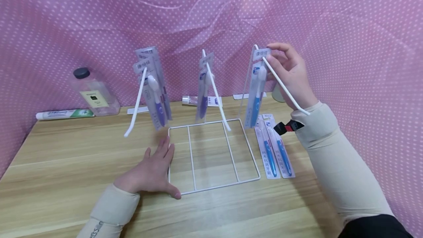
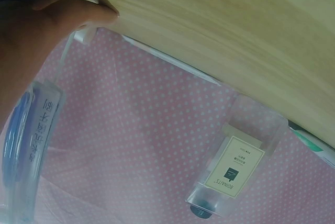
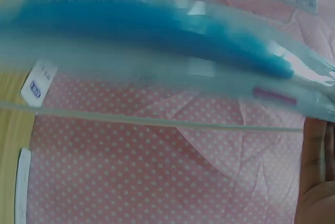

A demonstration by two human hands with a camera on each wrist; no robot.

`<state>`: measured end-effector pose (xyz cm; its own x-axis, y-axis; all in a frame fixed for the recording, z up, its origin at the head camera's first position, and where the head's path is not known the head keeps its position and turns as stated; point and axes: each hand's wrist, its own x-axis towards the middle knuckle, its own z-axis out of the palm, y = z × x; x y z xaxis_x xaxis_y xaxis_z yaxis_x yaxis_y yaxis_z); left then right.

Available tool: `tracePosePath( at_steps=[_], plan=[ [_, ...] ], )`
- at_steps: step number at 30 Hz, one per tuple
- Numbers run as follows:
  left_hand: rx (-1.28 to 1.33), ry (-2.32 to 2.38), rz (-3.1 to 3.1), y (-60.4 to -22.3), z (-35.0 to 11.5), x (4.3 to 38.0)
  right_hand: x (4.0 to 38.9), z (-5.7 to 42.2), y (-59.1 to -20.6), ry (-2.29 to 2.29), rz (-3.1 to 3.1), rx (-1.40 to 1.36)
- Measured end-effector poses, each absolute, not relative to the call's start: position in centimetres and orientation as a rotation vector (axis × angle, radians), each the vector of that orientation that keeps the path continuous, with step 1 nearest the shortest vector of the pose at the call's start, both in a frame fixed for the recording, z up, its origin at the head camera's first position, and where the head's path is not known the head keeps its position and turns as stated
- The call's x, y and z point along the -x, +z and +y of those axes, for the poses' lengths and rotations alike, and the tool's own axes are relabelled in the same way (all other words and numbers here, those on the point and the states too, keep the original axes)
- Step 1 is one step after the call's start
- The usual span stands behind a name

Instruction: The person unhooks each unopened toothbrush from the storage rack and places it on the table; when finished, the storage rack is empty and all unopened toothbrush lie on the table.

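Note:
A white wire display rack (image 1: 216, 186) stands on the table with three long prongs angled toward me. At the right prong, my right hand (image 1: 290, 71) pinches the top of a blue packaged toothbrush (image 1: 256, 94) between thumb and fingers. That pack hangs upright and looks blurred in the right wrist view. My left hand (image 1: 150, 172) lies spread along the left side of the rack's base, thumb at the front corner. Purple packaged toothbrushes (image 1: 155, 98) hang on the left prong, and another purple pack (image 1: 203, 94) hangs on the middle one.
Two blue packaged toothbrushes (image 1: 274, 150) lie right of the base. At the back stand a clear bottle (image 1: 99, 94) with a black cap and, lying flat, a toothpaste tube (image 1: 66, 114) and a second tube (image 1: 191, 100). A pink dotted cloth (image 1: 211, 10) hangs behind.

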<state>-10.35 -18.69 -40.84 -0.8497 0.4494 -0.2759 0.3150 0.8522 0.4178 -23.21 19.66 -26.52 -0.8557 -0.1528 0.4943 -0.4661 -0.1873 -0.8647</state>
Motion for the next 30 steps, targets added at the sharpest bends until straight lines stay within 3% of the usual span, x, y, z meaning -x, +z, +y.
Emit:
tracePosePath(
  at_steps=[18, 30],
  plan=[
    [-0.575, 0.518, 2.66, -40.8, -18.7, 10.3, 17.3, 21.1, -28.4, 1.935, -1.794, -0.976],
    [-0.584, 0.509, 2.672, -40.9, -18.8, 10.4, 14.4, 21.9, -28.6, 1.922, -1.766, -0.971]
  ],
)
